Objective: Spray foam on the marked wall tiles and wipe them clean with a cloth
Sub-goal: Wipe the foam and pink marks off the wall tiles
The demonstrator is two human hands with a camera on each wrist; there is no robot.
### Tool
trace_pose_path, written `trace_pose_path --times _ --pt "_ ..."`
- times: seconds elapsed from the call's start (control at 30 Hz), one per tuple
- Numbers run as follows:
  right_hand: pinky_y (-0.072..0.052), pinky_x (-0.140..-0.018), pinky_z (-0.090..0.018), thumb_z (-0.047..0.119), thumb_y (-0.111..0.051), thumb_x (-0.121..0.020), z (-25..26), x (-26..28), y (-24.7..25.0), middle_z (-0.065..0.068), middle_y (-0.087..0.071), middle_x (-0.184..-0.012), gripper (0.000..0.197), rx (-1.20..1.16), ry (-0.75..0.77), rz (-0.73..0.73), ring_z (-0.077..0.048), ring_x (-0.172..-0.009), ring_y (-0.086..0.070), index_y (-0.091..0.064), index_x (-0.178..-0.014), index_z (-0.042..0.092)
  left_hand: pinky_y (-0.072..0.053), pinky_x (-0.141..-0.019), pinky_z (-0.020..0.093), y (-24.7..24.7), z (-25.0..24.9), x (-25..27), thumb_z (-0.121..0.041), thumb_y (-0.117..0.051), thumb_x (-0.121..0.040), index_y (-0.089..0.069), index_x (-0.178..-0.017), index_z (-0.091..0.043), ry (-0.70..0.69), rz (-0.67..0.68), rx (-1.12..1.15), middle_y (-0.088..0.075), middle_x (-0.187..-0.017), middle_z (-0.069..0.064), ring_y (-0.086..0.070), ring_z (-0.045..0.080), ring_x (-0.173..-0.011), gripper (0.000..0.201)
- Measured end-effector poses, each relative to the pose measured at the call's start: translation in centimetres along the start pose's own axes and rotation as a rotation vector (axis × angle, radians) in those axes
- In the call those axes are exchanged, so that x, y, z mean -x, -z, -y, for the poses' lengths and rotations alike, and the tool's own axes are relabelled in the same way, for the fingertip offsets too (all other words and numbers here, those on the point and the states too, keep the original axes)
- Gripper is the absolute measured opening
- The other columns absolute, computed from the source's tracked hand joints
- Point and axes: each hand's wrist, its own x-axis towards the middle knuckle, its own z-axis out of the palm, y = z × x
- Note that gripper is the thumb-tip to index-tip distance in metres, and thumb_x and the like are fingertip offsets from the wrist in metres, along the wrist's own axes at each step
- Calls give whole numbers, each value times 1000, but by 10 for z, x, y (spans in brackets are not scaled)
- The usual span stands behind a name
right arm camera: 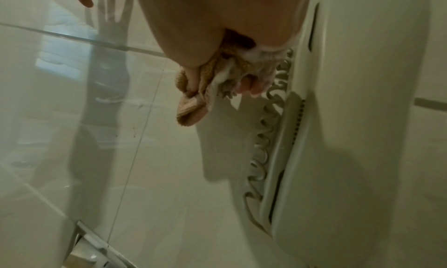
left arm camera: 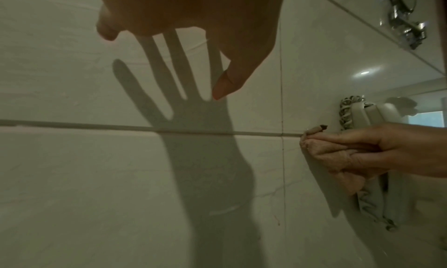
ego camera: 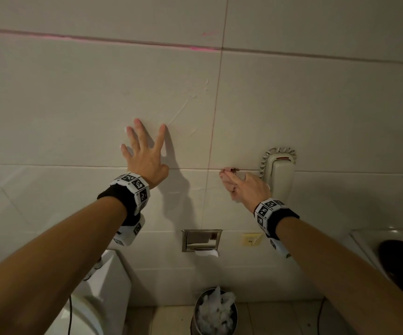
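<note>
Pink marker lines [ego camera: 202, 47] run along the grout of the pale wall tiles [ego camera: 99, 93]. Thin streaks of foam [ego camera: 183, 107] remain on the tile above my left hand. My left hand [ego camera: 142, 151] lies flat on the wall with its fingers spread. My right hand [ego camera: 241, 187] grips a bunched pink cloth [left arm camera: 324, 153] and presses it against the wall at the horizontal grout line, just left of the wall phone. In the right wrist view the cloth [right arm camera: 193, 107] shows white foam between the fingers.
A cream wall phone [ego camera: 280, 175] with a coiled cord hangs right beside my right hand. Below are a steel paper holder [ego camera: 201, 239], a yellowish socket [ego camera: 251, 239], a toilet tank [ego camera: 108, 274], a bin of tissue [ego camera: 215, 310] and a sink [ego camera: 401, 257].
</note>
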Motion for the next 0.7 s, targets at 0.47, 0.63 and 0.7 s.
trace_pose_path --times 0.47,0.63,0.7 --pt "-42 -70 -35 32 -43 -105 14 16 59 0 -40 -92 57 -223 -104 -410 -19 -83 -42 -24 -158 37 -10 -112 73 11 -9 -2 -20 -66 -77 8 -156 -33 -77 -15 -27 25 -160 21 18 44 -148 109" --pt "-52 -81 -47 20 -55 -98 30 -15 116 -16 -50 -111 60 -345 -108 -734 -33 -100 -53 -37 -155 18 -9 -112 73 31 -17 -16 -23 -64 -80 10 -156 -33 -147 -57 -35 26 -160 18 19 42 -148 107" --pt "-53 -88 -48 15 -57 -95 36 -28 136 -22 -50 -122 58 -406 -124 -849 -38 -108 -54 -43 -151 9 -9 -112 73 41 -18 -22 -24 -64 -81 11 -156 -33 -159 -80 -36 26 -160 18 19 42 -148 106"
